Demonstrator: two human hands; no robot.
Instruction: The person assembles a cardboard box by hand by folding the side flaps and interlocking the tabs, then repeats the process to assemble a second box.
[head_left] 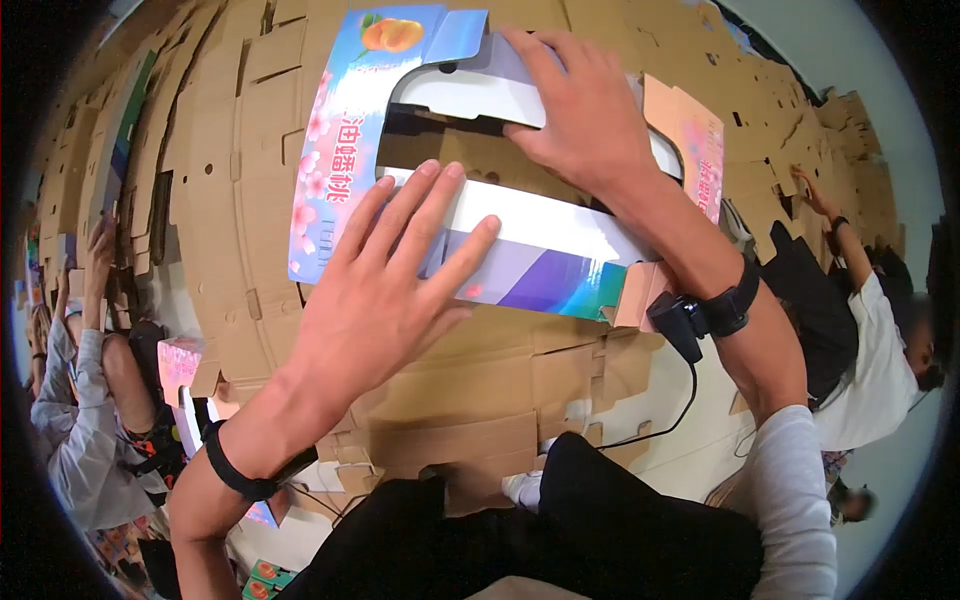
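In front of me a printed peach carton (345, 150) lies on brown cardboard, with a large cut-out in its upper face. It has a blue and pink panel with a peach picture on the left, white inner flaps and a purple-green near side. My left hand (375, 285) rests on the carton's near left part, open, its fingers spread and lying flat. Across the cut-out reaches my right hand (585, 120), fingers over the far edge and thumb at the inner edge of the far white flap; the fingertips are partly hidden. A pink-orange end flap (690, 145) stands out at the right.
Flattened cardboard sheets (235, 250) cover the work surface. Another person's hand (100, 245) holds a long printed piece at the left; a further person's arm (850, 250) reaches in at the right. A pink printed carton (180, 360) stands lower left. A black cable (690, 400) hangs from my right wrist device.
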